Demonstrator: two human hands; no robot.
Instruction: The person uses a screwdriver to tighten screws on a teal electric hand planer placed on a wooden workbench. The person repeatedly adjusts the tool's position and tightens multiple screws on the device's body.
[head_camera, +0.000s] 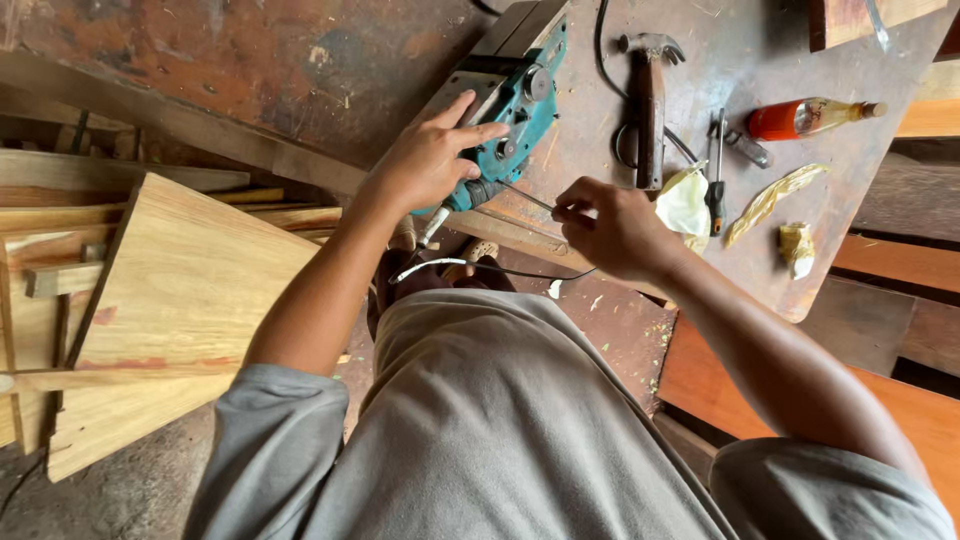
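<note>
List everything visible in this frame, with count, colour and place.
power tool: 1, teal, on table edge under left hand
thin wire: 1, dark, pinched by right hand
hammer: 1, brown handle, table centre
cable: 1, black, beside hammer
screwdriver: 1, black, right of hammer
bottle: 1, orange, lying at table right
wrappers: 3, yellowish, table right
table: 1, worn brown
boards: several, pale, stacked left
left hand: resting on tool
right hand: pinching wire
</note>
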